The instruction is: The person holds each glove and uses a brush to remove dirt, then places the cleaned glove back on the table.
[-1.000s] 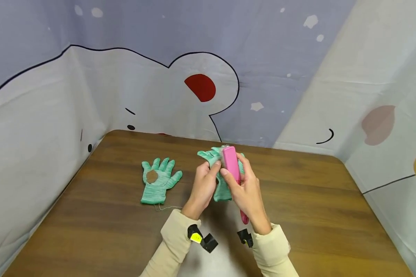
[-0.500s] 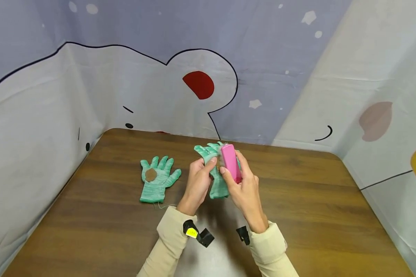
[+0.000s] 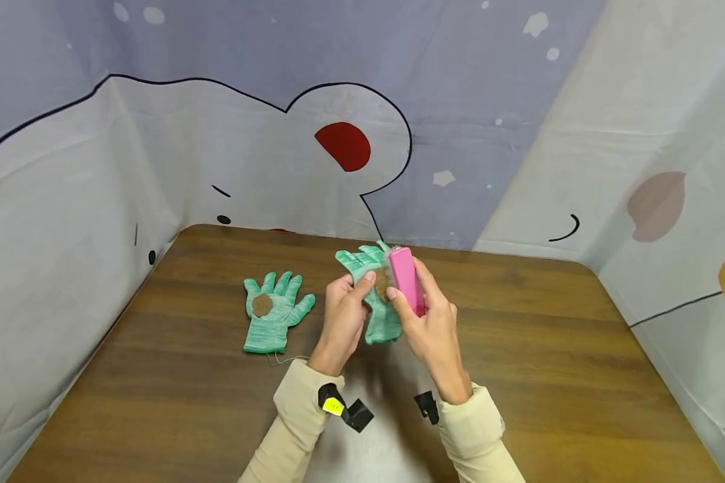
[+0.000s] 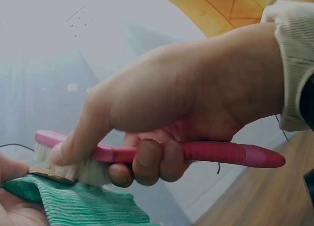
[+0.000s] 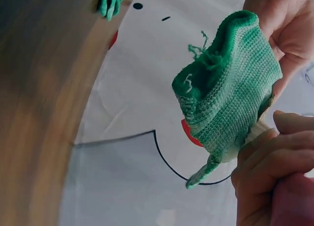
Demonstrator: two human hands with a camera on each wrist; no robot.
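In the head view, my left hand grips a green knitted work glove above the table, thumb on its near side. A brown round patch marks the glove. My right hand holds a pink scrub brush, its pale bristles facing the glove. From the left wrist view, the bristles touch the brown patch, and the right fingers curl round the brush's handle. The right wrist view shows the glove's cuff with loose threads; the brush is mostly hidden there.
A second green glove lies flat on the wooden table to the left, with a brown round patch and a loose thread at its cuff. Printed fabric hangs behind the table and at its sides.
The brush has shifted slightly rightward relative to the held glove, so more of the brown patch shows. The glove and left hand moved a little left in view. Both grips are kept.
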